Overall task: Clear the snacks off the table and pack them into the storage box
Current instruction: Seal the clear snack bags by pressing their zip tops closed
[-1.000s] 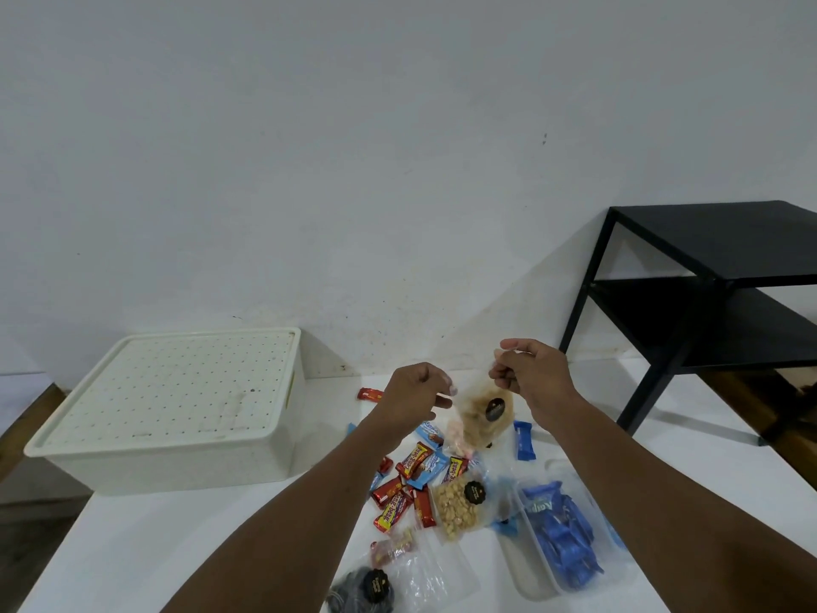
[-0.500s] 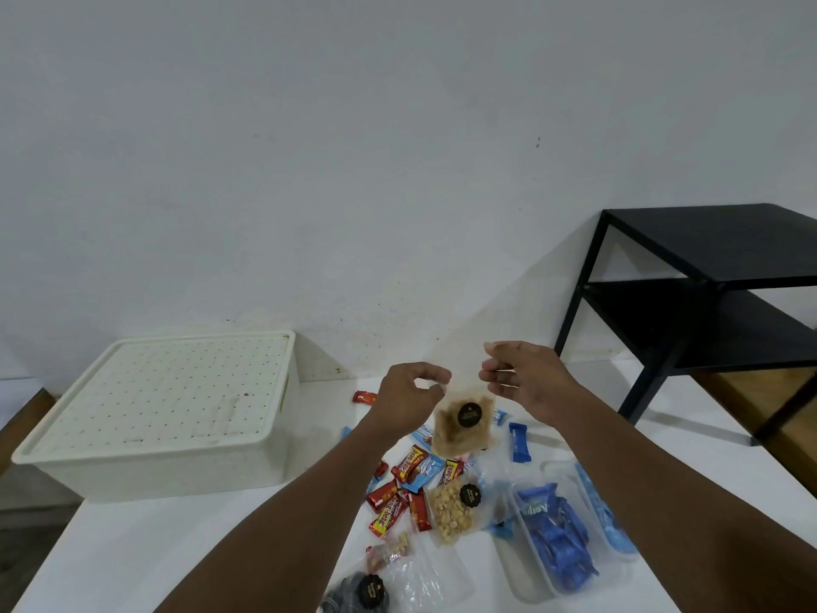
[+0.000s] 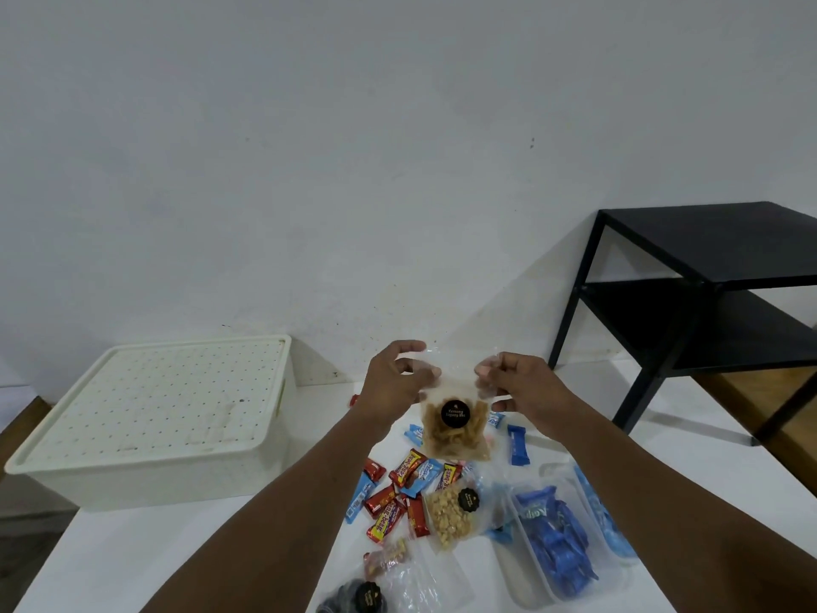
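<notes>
I hold a clear bag of brown snack strips (image 3: pixel 455 431) with a round black label up above the table. My left hand (image 3: pixel 398 382) pinches its top left corner and my right hand (image 3: pixel 515 382) pinches its top right corner. Below it lie several red and blue candy bars (image 3: pixel 400 491), a clear bag of pale nuts (image 3: pixel 451 517), another clear bag (image 3: pixel 409 577) and a dark bag (image 3: pixel 353 599) at the bottom edge. The cream storage box (image 3: pixel 154 471) stands at the left with its perforated lid (image 3: pixel 163 395) on.
A clear plastic container of blue wrapped snacks (image 3: pixel 557 537) and a second one (image 3: pixel 601 515) sit at the right of the white table (image 3: pixel 132 559). A black two-tier shelf (image 3: pixel 707 285) stands at the back right, against the white wall.
Both hands have straightened the brown snack bag; it now hangs flat and upright between them, with its label facing me, and the hands have spread slightly apart.
</notes>
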Action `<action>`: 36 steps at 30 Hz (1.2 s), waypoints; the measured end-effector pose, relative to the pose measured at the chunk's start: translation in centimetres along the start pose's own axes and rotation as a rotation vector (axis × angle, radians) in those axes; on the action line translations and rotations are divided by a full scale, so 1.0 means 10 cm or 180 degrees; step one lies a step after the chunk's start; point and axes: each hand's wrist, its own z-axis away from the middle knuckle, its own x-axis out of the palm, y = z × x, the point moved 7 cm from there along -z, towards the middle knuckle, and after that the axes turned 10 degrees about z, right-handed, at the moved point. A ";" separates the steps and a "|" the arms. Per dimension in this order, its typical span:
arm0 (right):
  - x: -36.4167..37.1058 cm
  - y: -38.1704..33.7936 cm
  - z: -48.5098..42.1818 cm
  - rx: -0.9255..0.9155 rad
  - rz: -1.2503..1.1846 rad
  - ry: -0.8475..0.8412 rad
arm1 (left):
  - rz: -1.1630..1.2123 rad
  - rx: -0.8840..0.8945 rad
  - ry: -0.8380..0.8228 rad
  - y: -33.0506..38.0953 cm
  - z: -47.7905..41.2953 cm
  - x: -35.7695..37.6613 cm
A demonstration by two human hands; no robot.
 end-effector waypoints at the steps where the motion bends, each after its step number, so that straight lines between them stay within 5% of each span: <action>1: -0.01 -0.01 -0.01 -0.0028 0.0002 0.0013 | 0.0003 -0.0017 0.0031 -0.01 0.00 -0.01; 6: -0.07 -0.04 -0.03 -0.0080 -0.0080 0.0077 | -0.0523 -0.0083 -0.0149 -0.18 -0.04 0.01; 20: -0.47 0.59 -0.35 0.0467 -0.0312 0.0149 | -0.0292 -0.0196 0.0170 -0.55 -0.44 0.42; 36: -0.90 1.41 -1.95 0.0862 0.0033 0.0454 | -0.0686 -0.0432 0.0873 -1.46 -1.83 0.57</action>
